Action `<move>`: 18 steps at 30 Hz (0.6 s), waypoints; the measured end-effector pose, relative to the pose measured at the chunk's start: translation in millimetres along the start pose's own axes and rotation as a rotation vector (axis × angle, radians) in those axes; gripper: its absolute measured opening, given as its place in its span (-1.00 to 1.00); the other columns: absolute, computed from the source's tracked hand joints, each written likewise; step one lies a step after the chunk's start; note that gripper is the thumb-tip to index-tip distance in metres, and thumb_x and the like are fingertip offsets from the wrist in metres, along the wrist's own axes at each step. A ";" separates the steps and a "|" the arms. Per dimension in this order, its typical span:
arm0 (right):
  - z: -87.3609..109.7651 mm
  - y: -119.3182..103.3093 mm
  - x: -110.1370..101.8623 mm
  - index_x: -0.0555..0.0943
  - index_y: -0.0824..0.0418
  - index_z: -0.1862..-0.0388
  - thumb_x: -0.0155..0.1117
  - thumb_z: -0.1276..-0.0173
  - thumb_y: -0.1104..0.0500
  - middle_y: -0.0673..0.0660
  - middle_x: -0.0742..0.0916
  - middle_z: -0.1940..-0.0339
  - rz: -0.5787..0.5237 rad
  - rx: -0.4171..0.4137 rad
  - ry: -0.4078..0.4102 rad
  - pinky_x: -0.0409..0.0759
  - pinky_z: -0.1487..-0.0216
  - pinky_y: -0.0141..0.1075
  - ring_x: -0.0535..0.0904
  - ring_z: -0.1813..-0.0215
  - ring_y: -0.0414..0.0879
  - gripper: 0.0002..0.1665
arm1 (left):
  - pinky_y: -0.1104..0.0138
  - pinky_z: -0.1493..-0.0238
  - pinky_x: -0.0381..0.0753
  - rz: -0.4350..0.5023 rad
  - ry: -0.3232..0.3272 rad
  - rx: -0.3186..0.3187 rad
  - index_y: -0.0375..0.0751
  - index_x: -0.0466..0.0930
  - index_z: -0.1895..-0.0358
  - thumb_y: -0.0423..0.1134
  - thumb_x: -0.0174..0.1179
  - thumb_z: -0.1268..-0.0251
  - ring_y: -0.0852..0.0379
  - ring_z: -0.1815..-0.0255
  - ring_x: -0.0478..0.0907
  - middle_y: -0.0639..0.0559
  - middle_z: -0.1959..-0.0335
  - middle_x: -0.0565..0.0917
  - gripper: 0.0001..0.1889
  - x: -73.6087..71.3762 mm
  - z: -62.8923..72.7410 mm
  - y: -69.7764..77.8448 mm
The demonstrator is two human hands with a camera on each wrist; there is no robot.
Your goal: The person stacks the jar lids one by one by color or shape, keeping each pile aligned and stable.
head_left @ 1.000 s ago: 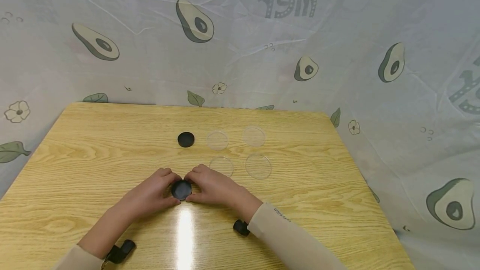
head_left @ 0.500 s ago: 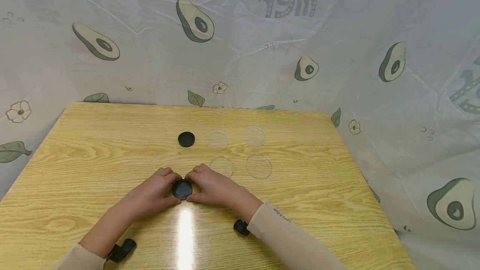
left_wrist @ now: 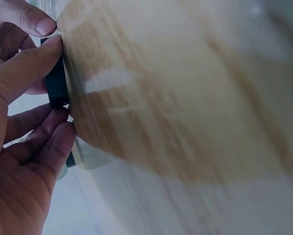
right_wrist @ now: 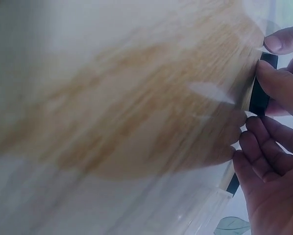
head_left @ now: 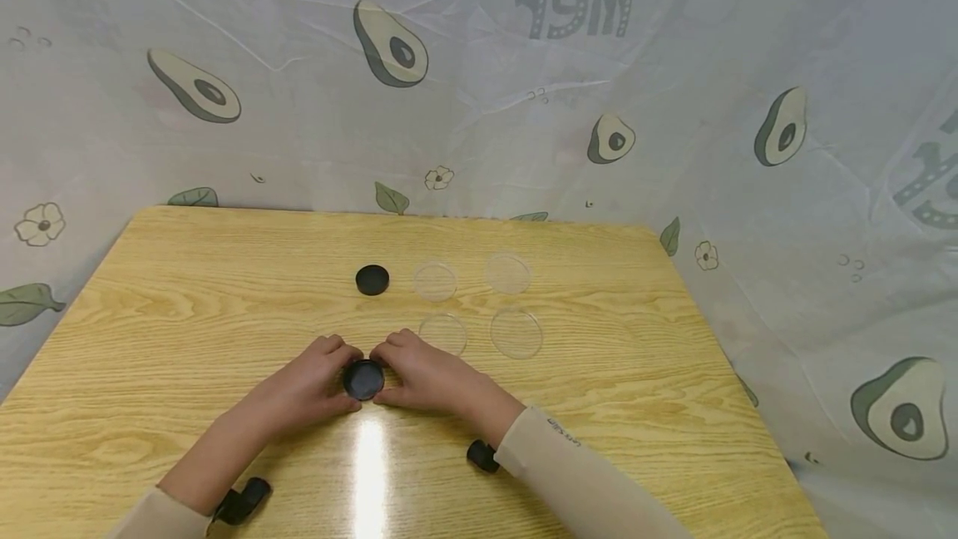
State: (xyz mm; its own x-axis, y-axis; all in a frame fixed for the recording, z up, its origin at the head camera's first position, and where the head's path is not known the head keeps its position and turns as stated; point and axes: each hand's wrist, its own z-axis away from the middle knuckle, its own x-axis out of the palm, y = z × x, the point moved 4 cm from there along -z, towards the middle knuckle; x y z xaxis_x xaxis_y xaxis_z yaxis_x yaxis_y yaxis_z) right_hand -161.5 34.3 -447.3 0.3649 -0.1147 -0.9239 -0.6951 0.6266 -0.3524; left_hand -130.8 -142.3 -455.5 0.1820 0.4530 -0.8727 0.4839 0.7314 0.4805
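Note:
A small black round dish (head_left: pixel 363 379) with a raised rim lies near the middle of the wooden table, its hollow side up. My left hand (head_left: pixel 318 381) pinches its left side, thumb at the near edge and fingers at the far edge. From the right, my right hand (head_left: pixel 419 374) holds it the same way. In the left wrist view the dish's dark side wall (left_wrist: pixel 57 83) shows between thumb and fingers. The right wrist view has the dish wall (right_wrist: pixel 260 95) between the right thumb and fingertips, close to the tabletop.
Behind the hands sits a second black round piece (head_left: pixel 372 279). Several clear round discs, such as one at the right (head_left: pixel 516 333), lie beside and behind the right hand. A patterned cloth (head_left: pixel 479 106) hangs along the table's back and right edges.

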 end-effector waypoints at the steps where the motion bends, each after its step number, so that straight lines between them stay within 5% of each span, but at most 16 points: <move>1: 0.4 0.1 -0.3 0.58 0.13 -0.32 0.42 -0.46 -0.11 0.02 0.67 -0.19 -0.001 0.003 -0.003 0.57 -0.29 -0.41 0.52 -0.26 -0.16 -0.42 | 0.26 0.09 0.61 0.004 -0.001 -0.001 -0.28 0.66 -0.10 -0.10 0.62 -0.09 0.16 0.08 0.47 0.07 0.12 0.58 -0.45 -0.1 0.3 -0.3; 11: 3.5 11.4 -14.4 0.44 0.14 -0.51 0.43 -0.45 -0.11 0.05 0.58 -0.38 -0.077 0.017 -0.033 0.53 -0.42 -0.34 0.45 -0.39 -0.14 -0.23 | 0.07 -0.10 0.65 0.119 -0.062 -0.096 -0.30 0.57 -0.28 0.28 0.49 -0.15 0.05 -0.07 0.54 -0.03 -0.03 0.58 -0.18 -8.0 -1.6 -12.6; 18: -10.1 32.4 -34.5 0.43 0.17 -0.53 0.39 -0.49 -0.09 0.09 0.58 -0.42 -0.108 0.052 0.024 0.55 -0.41 -0.23 0.48 -0.40 -0.06 -0.24 | -0.07 -0.11 0.68 0.174 -0.009 -0.113 -0.40 0.54 -0.32 0.15 0.39 -0.36 -0.18 -0.14 0.63 -0.22 -0.09 0.63 -0.28 -27.0 -17.6 -28.6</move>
State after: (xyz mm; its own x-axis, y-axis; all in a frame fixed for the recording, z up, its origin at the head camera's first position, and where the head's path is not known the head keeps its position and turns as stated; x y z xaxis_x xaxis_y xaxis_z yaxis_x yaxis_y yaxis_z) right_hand -203.0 50.7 -428.3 0.4208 -0.2022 -0.8844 -0.6193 0.6483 -0.4429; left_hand -164.6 -166.6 -444.1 0.2623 0.5733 -0.7763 0.3455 0.6953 0.6302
